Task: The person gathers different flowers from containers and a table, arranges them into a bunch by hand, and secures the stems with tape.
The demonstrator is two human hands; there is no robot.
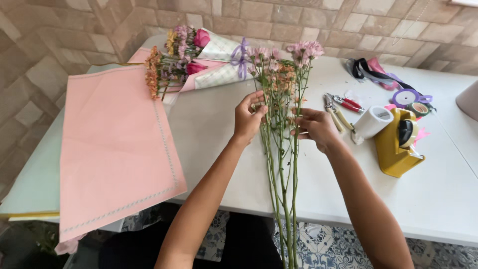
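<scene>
Head view: left hand (247,119) and right hand (314,128) pinched on long flower stems (279,149) hanging over surface (214,149) near edge. Pink paper (112,149) at left edge, wrapped bouquet (199,60) at far edge, yellow tape dispenser (393,147) rightward.

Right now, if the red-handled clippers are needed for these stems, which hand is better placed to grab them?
The right hand. It grips the flower stems beside the red-handled clippers, while the left hand pinches stems on the far side.
</scene>
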